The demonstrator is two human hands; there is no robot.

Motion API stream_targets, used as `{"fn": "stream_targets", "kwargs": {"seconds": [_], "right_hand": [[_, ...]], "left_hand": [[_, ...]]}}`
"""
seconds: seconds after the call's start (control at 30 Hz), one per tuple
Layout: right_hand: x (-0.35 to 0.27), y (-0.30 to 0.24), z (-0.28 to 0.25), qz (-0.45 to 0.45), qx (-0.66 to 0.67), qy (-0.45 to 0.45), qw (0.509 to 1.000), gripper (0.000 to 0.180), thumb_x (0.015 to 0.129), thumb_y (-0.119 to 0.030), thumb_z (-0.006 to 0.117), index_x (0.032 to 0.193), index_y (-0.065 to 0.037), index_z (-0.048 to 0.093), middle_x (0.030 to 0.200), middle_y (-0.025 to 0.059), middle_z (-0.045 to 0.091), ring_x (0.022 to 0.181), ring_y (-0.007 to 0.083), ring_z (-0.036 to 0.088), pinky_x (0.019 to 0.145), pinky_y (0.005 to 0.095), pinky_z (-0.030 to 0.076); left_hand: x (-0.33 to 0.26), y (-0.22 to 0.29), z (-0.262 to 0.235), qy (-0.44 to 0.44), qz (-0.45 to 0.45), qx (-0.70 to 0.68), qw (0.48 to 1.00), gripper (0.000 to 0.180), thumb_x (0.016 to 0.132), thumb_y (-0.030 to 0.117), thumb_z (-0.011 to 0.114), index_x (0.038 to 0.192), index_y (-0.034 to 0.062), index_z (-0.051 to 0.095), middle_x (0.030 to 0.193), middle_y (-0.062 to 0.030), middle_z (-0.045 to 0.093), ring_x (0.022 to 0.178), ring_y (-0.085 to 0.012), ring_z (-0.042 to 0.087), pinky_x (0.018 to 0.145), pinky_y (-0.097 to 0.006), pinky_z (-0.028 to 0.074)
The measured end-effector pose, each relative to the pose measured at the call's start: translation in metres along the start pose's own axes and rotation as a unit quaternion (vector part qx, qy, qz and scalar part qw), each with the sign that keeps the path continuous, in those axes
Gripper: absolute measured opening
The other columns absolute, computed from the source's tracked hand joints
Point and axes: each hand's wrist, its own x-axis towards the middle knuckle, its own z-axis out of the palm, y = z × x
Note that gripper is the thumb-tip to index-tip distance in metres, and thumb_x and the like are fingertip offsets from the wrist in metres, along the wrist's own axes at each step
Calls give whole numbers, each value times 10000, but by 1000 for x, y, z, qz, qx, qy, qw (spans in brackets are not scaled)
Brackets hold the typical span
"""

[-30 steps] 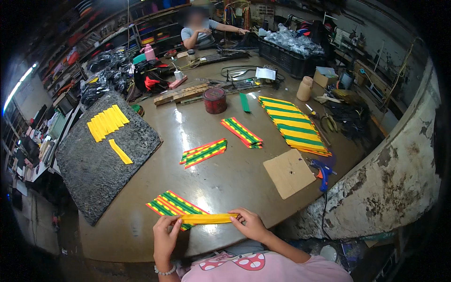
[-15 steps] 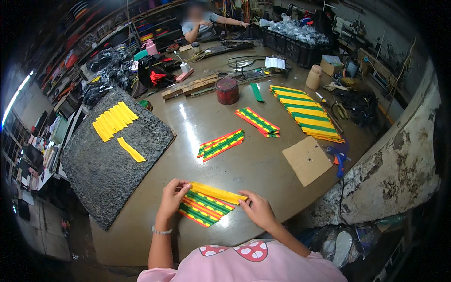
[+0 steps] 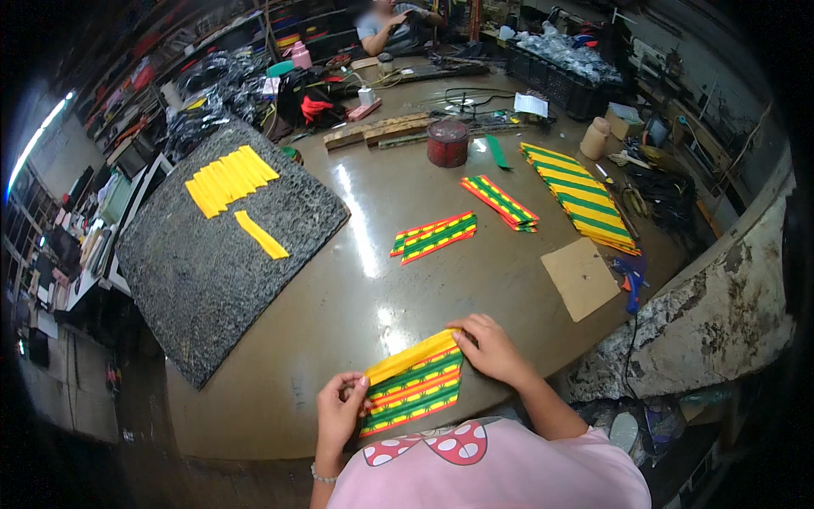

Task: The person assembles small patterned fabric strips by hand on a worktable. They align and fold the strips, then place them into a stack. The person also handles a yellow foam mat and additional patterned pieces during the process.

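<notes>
A plain yellow fabric strip [image 3: 410, 356] lies along the upper edge of a patterned panel [image 3: 415, 394] of green, yellow and red bands. My left hand [image 3: 342, 409] pinches the strip's lower left end between thumb and fingers. At its upper right end my right hand [image 3: 493, 349] grips it, the thumb on top near the panel's corner. Beyond them on the table rest two small stacks of patterned strips, a left stack [image 3: 435, 237] and a right stack [image 3: 500, 204]. More yellow strips [image 3: 231, 180] are laid in a row on a rough dark board, with one single strip [image 3: 261, 235] apart.
The rough dark board [image 3: 195, 288] covers the table's left side. At the right are a striped yellow and green stack [image 3: 578, 200], a brown cardboard square [image 3: 580, 279] and a blue glue gun [image 3: 631, 284]. Farther back stand a red tin [image 3: 447, 143] and another person [image 3: 394, 30].
The panel and yellow strip have turned, so the strip's right end now points up and away. My left hand has come nearer me, my right hand farther off. The view has shifted.
</notes>
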Motion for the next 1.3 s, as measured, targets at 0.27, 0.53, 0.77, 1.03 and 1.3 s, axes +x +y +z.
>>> {"fn": "stream_targets", "kwargs": {"seconds": [0.27,0.53,0.77,1.03,1.3], "right_hand": [[6,-24,-12,-20,37,64,997,218,967,-90,531,1142,-3,627,1024,189,614,932,376,613,834,407,498],[3,-21,-7,-34,-53,103,993,220,929,-68,571,1128,-22,650,992,163,625,960,335,586,852,409,481],[0,-41,-19,-107,-66,182,975,302,873,9,640,1172,-29,641,962,141,637,861,293,615,765,371,504],[5,-26,-20,84,215,141,963,277,926,-44,650,1199,-3,629,884,39,611,743,66,552,661,220,477],[47,26,16,109,64,78,989,261,937,-115,621,1184,-30,634,952,114,651,823,194,639,749,317,530]], "left_hand": [[36,21,-19,-115,31,-32,992,197,991,180,613,1097,15,590,940,-77,677,824,-114,661,677,-236,521],[60,-11,-16,-330,-146,-281,890,187,1055,203,469,1179,63,456,1416,-210,449,1277,-331,530,1036,-474,484],[58,-9,-22,-366,-123,-241,890,195,1046,214,496,1156,53,487,1528,-192,353,1363,-254,442,1055,-432,470],[55,13,-14,-247,5,-99,964,178,1014,170,567,1099,13,570,1117,-104,649,971,-136,629,803,-264,510],[88,3,5,-20,156,131,979,168,880,65,721,1005,-42,688,753,-36,657,660,-76,568,624,-225,474]]}}
